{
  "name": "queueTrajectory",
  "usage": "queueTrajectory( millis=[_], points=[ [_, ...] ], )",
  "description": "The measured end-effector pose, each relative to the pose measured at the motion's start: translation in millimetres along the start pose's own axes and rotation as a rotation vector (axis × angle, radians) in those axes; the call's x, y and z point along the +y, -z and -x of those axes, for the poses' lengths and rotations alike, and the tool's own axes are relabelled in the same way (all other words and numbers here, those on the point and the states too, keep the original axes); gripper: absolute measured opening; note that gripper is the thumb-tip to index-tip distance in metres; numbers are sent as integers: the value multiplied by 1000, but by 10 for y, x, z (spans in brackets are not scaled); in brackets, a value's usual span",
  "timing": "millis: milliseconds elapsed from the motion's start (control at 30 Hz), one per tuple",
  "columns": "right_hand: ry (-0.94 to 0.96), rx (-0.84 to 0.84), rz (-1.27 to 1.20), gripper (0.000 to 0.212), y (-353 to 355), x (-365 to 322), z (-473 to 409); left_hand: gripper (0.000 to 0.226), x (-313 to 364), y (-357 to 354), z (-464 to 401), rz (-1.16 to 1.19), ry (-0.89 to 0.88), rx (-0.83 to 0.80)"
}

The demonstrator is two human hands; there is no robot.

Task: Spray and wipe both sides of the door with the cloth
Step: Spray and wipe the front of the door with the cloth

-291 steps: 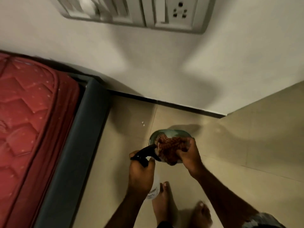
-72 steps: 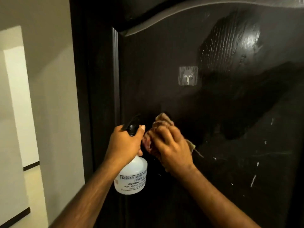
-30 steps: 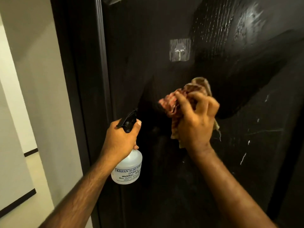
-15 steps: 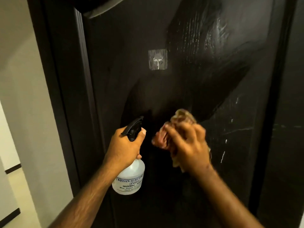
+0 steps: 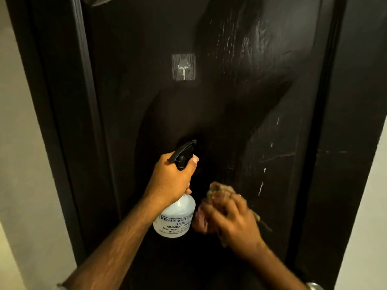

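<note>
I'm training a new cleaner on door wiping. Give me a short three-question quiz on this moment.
1. True or false: the left hand grips the spray bottle.
2. What does the right hand press to the door?
A. sponge
B. cloth
C. brush
3. Fill in: above both hands, a clear adhesive ____ is stuck on the door.

Key:
1. True
2. B, the cloth
3. hook

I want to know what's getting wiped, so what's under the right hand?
A bunched reddish cloth sticks out above and left of the right hand, pressed to the dark door. The rest of the cloth and the door behind are covered.
</note>
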State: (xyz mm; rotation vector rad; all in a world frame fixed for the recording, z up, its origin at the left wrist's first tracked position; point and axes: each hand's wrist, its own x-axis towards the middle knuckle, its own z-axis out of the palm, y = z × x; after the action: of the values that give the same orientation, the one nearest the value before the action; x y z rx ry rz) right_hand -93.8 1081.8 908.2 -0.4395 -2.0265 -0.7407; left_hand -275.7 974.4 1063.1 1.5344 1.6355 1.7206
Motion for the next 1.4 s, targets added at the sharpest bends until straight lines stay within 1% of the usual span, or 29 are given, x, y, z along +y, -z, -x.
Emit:
queueTrajectory(
  millis=[67,100,167,200,267,333,400,500,600,700,767,800,900,967,1033,1133,1233,1333,1400],
  points=[
    [129,-101,-35,29,-50,-79,401,19,59,-98,16,-7,-15,-35],
    [166,-140,-46,29,-33,-51,461,20,77,-143,18,-15,-17,-53],
    [225,-164,-32,33,61,123,388,21,105,-219,15,-10,-12,-75],
    [235,-136,-24,35,130,231,288,22,115,-243,8,-3,-6,-86],
    [159,-32,-2,39,350,524,-18,22,152,-290,-17,1,1,-115],
    [9,112,31,41,662,863,-446,23,208,-325,-37,-15,-15,-146],
    [-174,246,80,38,991,1191,-918,24,264,-369,-63,-45,-40,-167],
    [-386,358,109,36,1331,1543,-1466,23,334,-452,-106,-45,-61,-174],
    [-456,416,90,33,1263,1493,-1461,23,362,-527,-129,-19,-63,-169],
    [-472,426,75,33,973,1167,-952,35,375,-638,-138,-45,-55,-190],
    [-486,385,47,39,705,859,-366,42,386,-747,-140,-117,-52,-217],
    [-485,325,15,42,567,668,-31,42,393,-810,-136,-130,-38,-235],
    [-452,44,-31,52,221,125,873,38,403,-1002,-82,-115,23,-313],
    [-419,-100,-58,58,153,6,1126,33,402,-1087,-19,-91,30,-368],
    [-353,-132,-49,59,216,114,1085,27,388,-1109,39,-64,24,-364],
    [-253,-74,-3,57,411,408,751,23,339,-1035,49,-37,12,-278],
    [-221,65,51,56,712,787,67,21,321,-906,24,-9,2,-230],
    [-332,256,71,43,1033,1157,-792,24,308,-791,34,22,38,-237],
    [-437,372,89,37,1189,1366,-1275,20,298,-729,43,28,40,-236]
  ],
)
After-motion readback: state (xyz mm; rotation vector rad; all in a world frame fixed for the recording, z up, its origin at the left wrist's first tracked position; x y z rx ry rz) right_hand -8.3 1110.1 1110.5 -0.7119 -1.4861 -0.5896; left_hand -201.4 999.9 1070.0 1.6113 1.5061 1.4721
